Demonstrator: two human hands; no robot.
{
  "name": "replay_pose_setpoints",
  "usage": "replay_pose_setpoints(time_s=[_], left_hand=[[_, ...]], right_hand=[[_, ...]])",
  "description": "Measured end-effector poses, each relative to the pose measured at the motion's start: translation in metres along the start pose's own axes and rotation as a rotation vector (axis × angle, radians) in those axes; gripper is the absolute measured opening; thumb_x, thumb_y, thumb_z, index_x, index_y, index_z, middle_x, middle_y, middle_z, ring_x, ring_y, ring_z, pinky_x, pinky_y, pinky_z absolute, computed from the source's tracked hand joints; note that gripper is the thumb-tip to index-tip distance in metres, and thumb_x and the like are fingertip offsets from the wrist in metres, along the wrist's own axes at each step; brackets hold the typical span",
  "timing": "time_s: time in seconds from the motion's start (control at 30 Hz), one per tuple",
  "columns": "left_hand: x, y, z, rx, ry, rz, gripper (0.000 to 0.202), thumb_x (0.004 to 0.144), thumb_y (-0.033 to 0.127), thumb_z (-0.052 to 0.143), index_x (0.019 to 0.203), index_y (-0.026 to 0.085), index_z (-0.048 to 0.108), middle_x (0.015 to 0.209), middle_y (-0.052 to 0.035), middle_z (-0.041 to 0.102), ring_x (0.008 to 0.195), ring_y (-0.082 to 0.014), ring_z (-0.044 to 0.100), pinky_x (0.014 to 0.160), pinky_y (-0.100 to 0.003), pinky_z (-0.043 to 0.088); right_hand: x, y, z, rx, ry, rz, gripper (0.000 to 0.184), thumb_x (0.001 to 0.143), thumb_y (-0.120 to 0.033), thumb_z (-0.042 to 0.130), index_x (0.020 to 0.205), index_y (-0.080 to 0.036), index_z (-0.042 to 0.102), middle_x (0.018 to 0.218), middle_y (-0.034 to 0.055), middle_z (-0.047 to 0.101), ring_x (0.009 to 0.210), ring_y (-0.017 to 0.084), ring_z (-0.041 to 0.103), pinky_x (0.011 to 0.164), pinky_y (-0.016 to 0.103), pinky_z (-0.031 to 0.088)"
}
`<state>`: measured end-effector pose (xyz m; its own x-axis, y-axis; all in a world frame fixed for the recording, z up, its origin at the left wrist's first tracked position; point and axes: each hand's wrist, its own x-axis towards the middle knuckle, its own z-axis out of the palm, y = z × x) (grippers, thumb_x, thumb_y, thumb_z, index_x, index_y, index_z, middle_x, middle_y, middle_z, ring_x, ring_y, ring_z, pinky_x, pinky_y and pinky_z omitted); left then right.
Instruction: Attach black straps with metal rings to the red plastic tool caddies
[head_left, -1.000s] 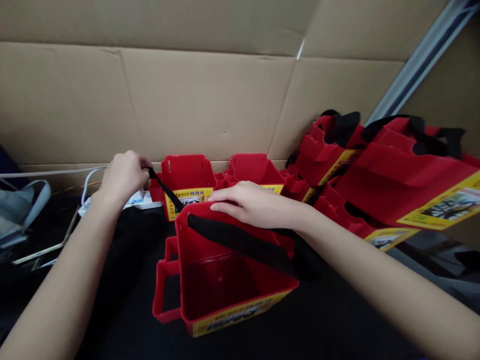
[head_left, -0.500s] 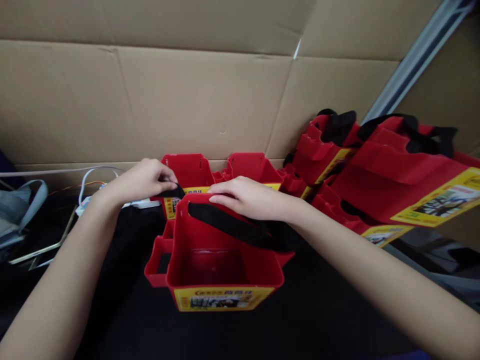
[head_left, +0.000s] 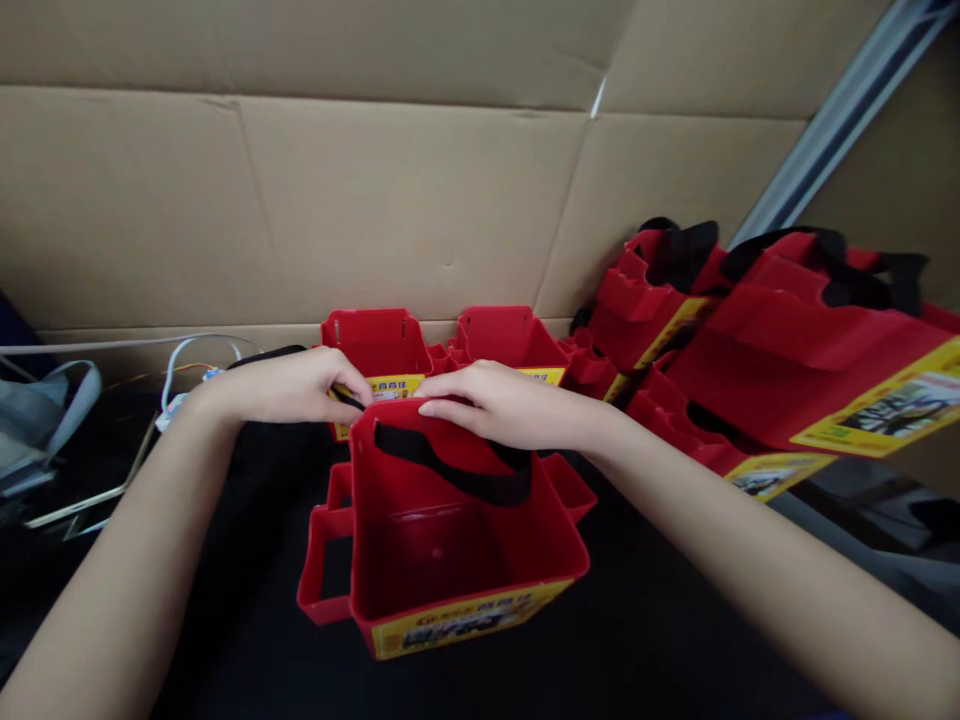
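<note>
A red plastic caddy (head_left: 450, 560) with a yellow label on its near side stands on the dark surface in front of me. A black strap (head_left: 450, 467) runs through a slot in its far wall and hangs in a loop inside. My left hand (head_left: 289, 385) pinches the strap's outer end just left of the far rim. My right hand (head_left: 502, 402) rests on the far rim, its fingers pressing the strap there.
Two more red caddies (head_left: 375, 345) stand behind against the cardboard wall (head_left: 375, 200). Several strapped red caddies (head_left: 787, 340) lie stacked at the right. White cables and a power strip (head_left: 176, 400) lie at the left, beside a grey strap (head_left: 45, 410).
My left hand moved right, toward the caddy's far rim, with the strap end. The strap loop inside the caddy became shorter. The caddy shifted and tilted a little.
</note>
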<state>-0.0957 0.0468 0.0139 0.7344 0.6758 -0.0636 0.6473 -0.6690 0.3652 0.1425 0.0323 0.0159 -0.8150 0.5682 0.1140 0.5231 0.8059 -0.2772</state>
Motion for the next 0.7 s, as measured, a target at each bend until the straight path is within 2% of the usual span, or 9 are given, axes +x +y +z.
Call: replay_pose_setpoints(time_s=[0.1,0.2,0.27,0.4,0.5,0.53,0.6,0.67,0.7], left_hand=[[0.001,-0.014,-0.001,0.114,0.124,-0.114,0.024,0.082,0.031,0.049,0.089,0.019,0.069,0.087,0.0002,0.071,0.075,-0.014,0.062,0.07,-0.022,0.044],[-0.003,-0.037,-0.005,0.237,0.29,-0.272,0.027,0.081,0.031,0.048,0.091,0.016,0.069,0.089,-0.0047,0.071,0.072,-0.0165,0.061,0.066,-0.025,0.042],[-0.004,-0.045,-0.006,0.259,0.323,-0.306,0.027,0.081,0.03,0.047,0.093,0.017,0.068,0.093,-0.0057,0.07,0.076,-0.018,0.062,0.068,-0.027,0.043],[-0.001,-0.038,-0.005,0.422,0.471,-0.291,0.027,0.08,0.029,0.048,0.099,0.02,0.065,0.105,-0.0066,0.065,0.095,-0.0232,0.058,0.084,-0.033,0.041],[-0.004,-0.022,-0.007,0.516,0.647,-0.291,0.03,0.081,0.032,0.048,0.104,0.018,0.062,0.109,-0.0105,0.059,0.099,-0.026,0.055,0.087,-0.036,0.04],[-0.007,-0.017,-0.008,0.496,0.65,-0.303,0.031,0.083,0.034,0.046,0.103,0.018,0.061,0.106,-0.0102,0.06,0.094,-0.0248,0.057,0.083,-0.034,0.042],[-0.014,-0.008,-0.01,0.406,0.526,-0.337,0.031,0.086,0.037,0.041,0.1,0.019,0.061,0.092,-0.0067,0.065,0.079,-0.0206,0.06,0.071,-0.03,0.044],[-0.02,-0.003,-0.01,0.28,0.314,-0.415,0.033,0.088,0.04,0.038,0.09,0.017,0.062,0.076,-0.0037,0.067,0.065,-0.0171,0.06,0.058,-0.026,0.043],[-0.022,-0.002,-0.009,0.2,0.22,-0.469,0.036,0.088,0.041,0.037,0.086,0.015,0.061,0.07,-0.0034,0.067,0.059,-0.0161,0.06,0.053,-0.024,0.042]], right_hand=[[-0.001,0.002,0.001,-0.021,0.009,-0.002,0.026,0.094,-0.027,0.037,0.091,-0.016,0.061,0.087,0.0024,0.064,0.071,0.011,0.054,0.068,0.024,0.036],[-0.001,0.003,0.004,-0.013,0.029,0.006,0.026,0.094,-0.027,0.037,0.094,-0.016,0.061,0.092,0.0035,0.065,0.076,0.012,0.057,0.071,0.025,0.037],[0.0,0.002,0.006,0.015,0.037,0.015,0.026,0.093,-0.027,0.038,0.097,-0.017,0.061,0.097,0.0038,0.065,0.079,0.012,0.058,0.073,0.025,0.038],[-0.005,0.003,0.001,0.118,0.076,-0.016,0.026,0.092,-0.027,0.039,0.1,-0.018,0.062,0.103,0.0037,0.065,0.09,0.013,0.059,0.081,0.026,0.041],[-0.018,0.019,-0.006,0.275,0.243,0.014,0.031,0.092,-0.03,0.037,0.108,-0.016,0.06,0.109,0.0059,0.062,0.1,0.014,0.057,0.087,0.027,0.042],[-0.025,0.029,-0.007,0.301,0.304,0.079,0.033,0.092,-0.032,0.036,0.109,-0.015,0.059,0.105,0.0072,0.063,0.095,0.014,0.058,0.084,0.028,0.044],[-0.04,0.052,-0.005,0.265,0.352,0.281,0.036,0.091,-0.035,0.036,0.107,-0.012,0.059,0.09,0.008,0.065,0.079,0.015,0.06,0.072,0.029,0.048],[-0.056,0.074,0.005,0.179,0.253,0.423,0.033,0.086,-0.033,0.043,0.103,-0.013,0.063,0.087,0.0081,0.066,0.077,0.017,0.061,0.072,0.031,0.049],[-0.064,0.082,0.012,0.157,0.185,0.427,0.031,0.084,-0.031,0.046,0.102,-0.014,0.064,0.093,0.0086,0.066,0.082,0.018,0.061,0.075,0.032,0.048]])
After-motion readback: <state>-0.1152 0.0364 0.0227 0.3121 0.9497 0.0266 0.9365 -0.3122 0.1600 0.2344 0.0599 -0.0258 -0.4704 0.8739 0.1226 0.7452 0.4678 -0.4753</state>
